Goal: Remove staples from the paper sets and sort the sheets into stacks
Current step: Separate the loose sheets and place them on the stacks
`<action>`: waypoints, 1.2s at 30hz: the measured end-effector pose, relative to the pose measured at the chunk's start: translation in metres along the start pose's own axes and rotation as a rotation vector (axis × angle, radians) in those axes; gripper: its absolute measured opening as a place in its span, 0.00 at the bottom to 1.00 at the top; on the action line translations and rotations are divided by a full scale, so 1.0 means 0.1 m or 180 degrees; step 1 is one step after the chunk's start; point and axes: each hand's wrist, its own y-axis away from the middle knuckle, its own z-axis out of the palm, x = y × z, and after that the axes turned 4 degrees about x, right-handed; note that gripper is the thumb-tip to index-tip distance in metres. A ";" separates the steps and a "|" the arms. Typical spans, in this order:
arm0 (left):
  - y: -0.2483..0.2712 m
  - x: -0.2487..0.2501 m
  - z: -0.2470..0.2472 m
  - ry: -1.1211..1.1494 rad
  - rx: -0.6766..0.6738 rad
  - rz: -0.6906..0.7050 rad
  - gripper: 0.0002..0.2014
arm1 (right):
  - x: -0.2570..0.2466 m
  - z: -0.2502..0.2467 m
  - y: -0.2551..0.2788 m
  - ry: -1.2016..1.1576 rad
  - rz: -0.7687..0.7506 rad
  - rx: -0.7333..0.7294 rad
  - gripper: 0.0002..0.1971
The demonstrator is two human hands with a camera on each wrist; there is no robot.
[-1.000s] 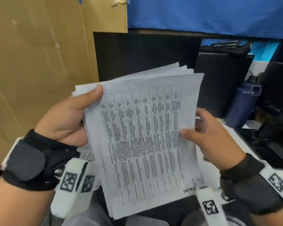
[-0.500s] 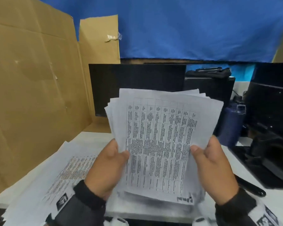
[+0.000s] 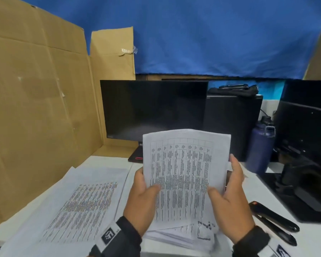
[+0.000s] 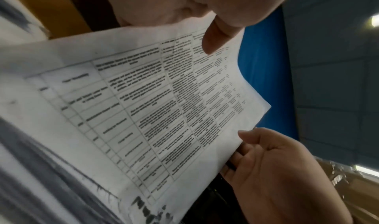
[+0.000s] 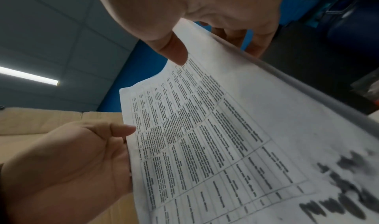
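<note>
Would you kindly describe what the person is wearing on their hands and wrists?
Both hands are bare, without gloves. The left hand has a black fabric wrist strap carrying a white block with a black square code marker. The right hand has a matching black strap, with another white marker block at the frame's edge.

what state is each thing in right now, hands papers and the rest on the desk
held paper set: upright, gripped at both side edges
left hand: grips the set's left edge, thumb on front
right hand: grips the right edge, thumb on front
paper stack: lying flat on the desk, left
monitor: screen dark
blue bottle: standing upright, lid on
black tool: lying on the desk, untouched
</note>
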 end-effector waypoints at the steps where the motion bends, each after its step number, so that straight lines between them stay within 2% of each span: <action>1: -0.01 -0.03 0.00 0.0068 0.0036 -0.0082 0.22 | 0.03 0.01 -0.02 -0.0056 0.0019 -0.0012 0.44; 7: -0.01 -0.20 0.04 0.0329 0.0177 -0.0369 0.12 | 0.28 0.08 -0.13 -0.0391 0.0399 -0.0001 0.20; 11: -0.07 -0.27 0.01 0.0498 0.0354 -0.0370 0.13 | 0.27 0.06 -0.13 -0.0556 0.0455 0.0210 0.12; 14: -0.09 -0.29 -0.03 0.0535 0.0339 -0.0395 0.13 | 0.26 0.06 -0.12 -0.0585 0.0489 0.0226 0.12; 17: -0.08 -0.36 -0.07 0.0537 0.0134 -0.0636 0.18 | 0.27 0.07 -0.09 -0.0613 0.0599 0.0094 0.15; 21: -0.06 -0.42 -0.09 0.0264 0.0094 -0.0703 0.12 | 0.29 0.08 -0.09 -0.0606 0.0626 0.0065 0.16; 24: -0.06 -0.42 -0.09 -0.0023 0.0100 -0.0559 0.07 | 0.30 0.10 -0.10 -0.0515 0.0611 0.0081 0.15; 26: -0.08 -0.34 -0.11 -0.0290 0.0108 -0.0310 0.08 | 0.28 0.06 -0.15 -0.0396 0.0674 -0.0094 0.15; 27: -0.11 -0.26 -0.12 -0.0433 0.0143 -0.0164 0.08 | 0.26 0.02 -0.20 -0.0292 0.0715 -0.0259 0.19; 28: -0.13 -0.17 -0.15 -0.0601 0.0207 -0.0003 0.09 | 0.23 -0.03 -0.23 -0.0151 0.0696 -0.0379 0.28; 29: -0.16 -0.06 -0.18 -0.0794 0.0288 0.0161 0.10 | 0.18 -0.09 -0.26 0.0074 0.0575 -0.0304 0.38; 30: -0.19 0.07 -0.22 -0.1010 0.0378 0.0349 0.11 | 0.10 -0.17 -0.27 0.0371 0.0312 -0.0038 0.46; 31: -0.22 0.21 -0.26 -0.1296 0.0469 0.0572 0.12 | -0.01 -0.23 -0.24 0.0702 -0.0118 0.0325 0.49; 32: -0.24 0.36 -0.29 -0.1644 0.0528 0.0819 0.13 | -0.14 -0.29 -0.18 0.1045 -0.0707 0.0714 0.48; 34: -0.24 0.63 -0.30 -0.2332 0.0442 0.1362 0.14 | -0.39 -0.36 -0.03 0.1492 -0.2090 0.1230 0.38; 36: -0.16 0.84 -0.20 -0.3299 0.0278 0.2036 0.11 | -0.59 -0.35 0.13 0.1477 -0.2993 0.1141 0.28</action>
